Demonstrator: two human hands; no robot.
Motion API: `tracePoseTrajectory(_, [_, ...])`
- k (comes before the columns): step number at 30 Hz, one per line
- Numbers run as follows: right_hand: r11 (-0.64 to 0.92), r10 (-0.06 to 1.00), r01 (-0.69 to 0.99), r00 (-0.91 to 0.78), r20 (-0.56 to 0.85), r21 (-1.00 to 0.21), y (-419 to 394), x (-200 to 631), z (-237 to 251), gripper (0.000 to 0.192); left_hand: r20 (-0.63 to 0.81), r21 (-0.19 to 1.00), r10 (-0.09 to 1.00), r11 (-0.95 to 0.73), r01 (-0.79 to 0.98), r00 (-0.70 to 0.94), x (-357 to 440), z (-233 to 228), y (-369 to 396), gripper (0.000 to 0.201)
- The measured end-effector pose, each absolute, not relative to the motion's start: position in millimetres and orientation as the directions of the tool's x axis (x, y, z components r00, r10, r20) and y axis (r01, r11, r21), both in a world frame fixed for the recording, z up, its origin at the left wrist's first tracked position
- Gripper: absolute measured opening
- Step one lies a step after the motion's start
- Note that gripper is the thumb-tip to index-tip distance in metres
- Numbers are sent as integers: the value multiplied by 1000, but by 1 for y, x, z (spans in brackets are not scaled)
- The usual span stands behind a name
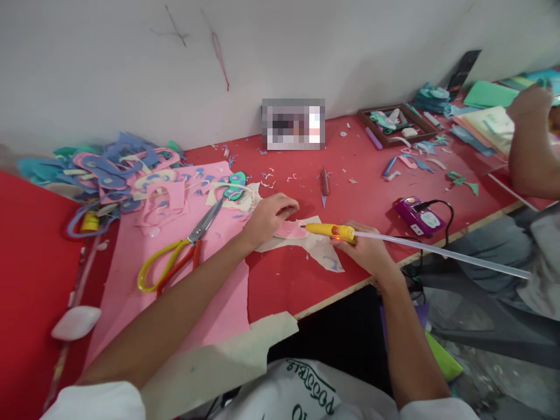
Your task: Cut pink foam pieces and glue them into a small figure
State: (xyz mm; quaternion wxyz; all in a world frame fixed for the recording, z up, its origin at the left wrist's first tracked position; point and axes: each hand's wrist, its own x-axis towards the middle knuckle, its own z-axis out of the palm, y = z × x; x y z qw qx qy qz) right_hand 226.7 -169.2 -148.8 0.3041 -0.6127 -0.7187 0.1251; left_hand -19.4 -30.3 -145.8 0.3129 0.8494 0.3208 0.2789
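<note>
My right hand point(365, 248) is wrapped round a yellow glue gun point(326, 230) with a small orange light. A long clear glue stick point(441, 253) juts from its back end. The nozzle points left and meets, or nearly meets, a pink foam piece point(291, 229). That piece lies on a cream scrap sheet point(321, 248) on the red table. My left hand point(271, 217) rests at the pink piece's left edge, its fingers curled above it; whether they pinch anything is hidden. Scissors point(192, 242) with yellow and red handles lie to its left, on a large pink foam sheet point(223, 291).
Cut foam shapes point(126, 166) are heaped at the back left. A pen-like cutter point(324, 185) lies mid-table. At the right are a purple box with a cable point(420, 217) and a brown tray point(400, 140). Another person's arm point(531, 146) is at the far right.
</note>
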Motion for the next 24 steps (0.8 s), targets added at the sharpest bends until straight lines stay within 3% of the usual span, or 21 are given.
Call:
tracePoseTrajectory(6, [218,958,723,-30,286,-656,-170,227,-144,43,227,746,717,-563,356,659,-19,-141,-34,14])
tracePoseTrajectory(10, [124,979,629,47,197,-768,-170,229,-143,39,220,759,698,-561,331,681,-18,-135,-38,12])
tracePoseTrajectory(16, [33,988,495,118,104,-869,-173,233,-151,41,135,757,755,-497,425,642,-17,-129,-47,13])
tracePoseTrajectory(24, [93,938,387,276,212,-917,-172,244,-155,52,116,747,743,-503,436,659,-19,-130,-60,10])
